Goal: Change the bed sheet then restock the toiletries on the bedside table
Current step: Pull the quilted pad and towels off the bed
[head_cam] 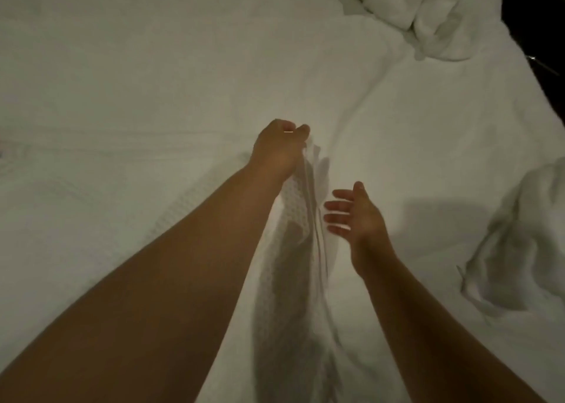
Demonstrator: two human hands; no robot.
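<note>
The white bed sheet [302,219] is gathered into a raised ridge between your two hands, running from your left fist down toward your body. Part of that ridge shows a waffle-like texture, and it throws a dark shadow on the flat cloth beneath it. The rest of the sheet lies spread over the bed [122,66], fairly smooth beyond and to the left of your left hand, with soft creases fanning away past your right hand.

Your left hand [279,150] is closed into a fist on the top of the ridge, pinching the cloth and lifting it off the bed. Your right hand [354,213] is spread open, fingers [336,205] extended and pointing toward the ridge, just beside the fold but not touching it; it holds nothing.

Farther out, beyond your right hand, a crumpled heap of white linen [428,14] sits near the far edge of the bed. Another rumpled white bundle [519,243] lies well to the right of your right hand, at the bed's side. What each heap is cannot be told.
</note>
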